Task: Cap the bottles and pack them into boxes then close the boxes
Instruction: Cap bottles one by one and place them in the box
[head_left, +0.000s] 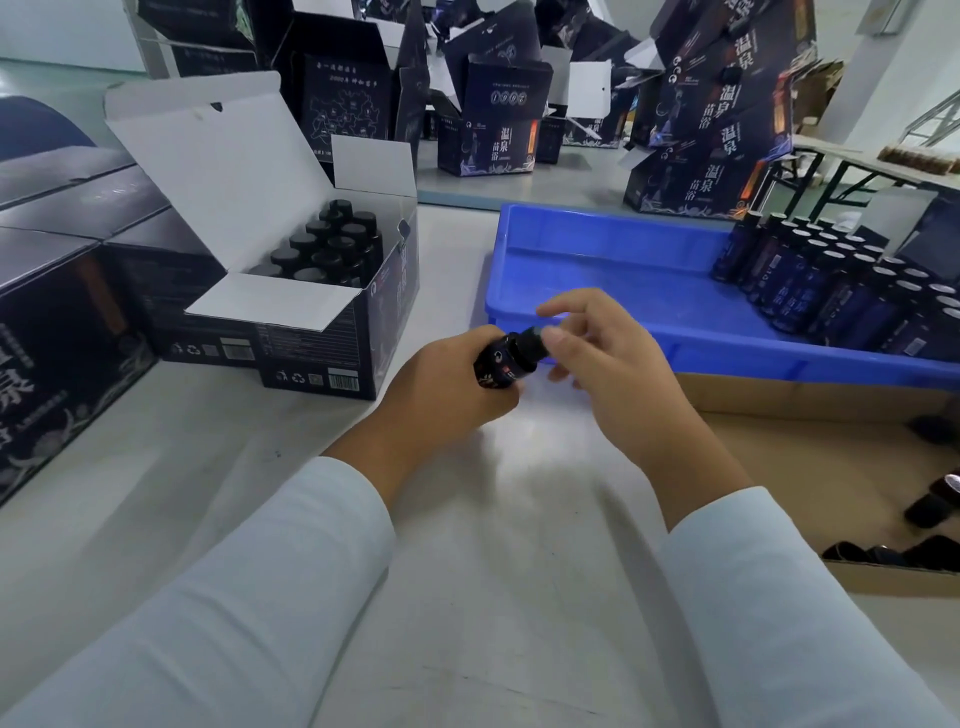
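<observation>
My left hand (441, 384) grips a small dark bottle (501, 366) by its body, tilted with the neck toward the right. A black cap (535, 343) sits on the neck, and the thumb and fingers of my right hand (602, 358) pinch it. To the left stands an open black box (322, 312) with white flaps up, holding several capped bottles (327, 249). A blue tray (597, 265) behind my hands holds several uncapped bottles (841, 291) at its right end.
Closed black boxes (67, 291) are lined up at the left edge. A brown cardboard tray (831, 457) with loose black caps (930, 504) lies at the right. Stacks of open and folded boxes (717, 119) fill the back of the white table (467, 519).
</observation>
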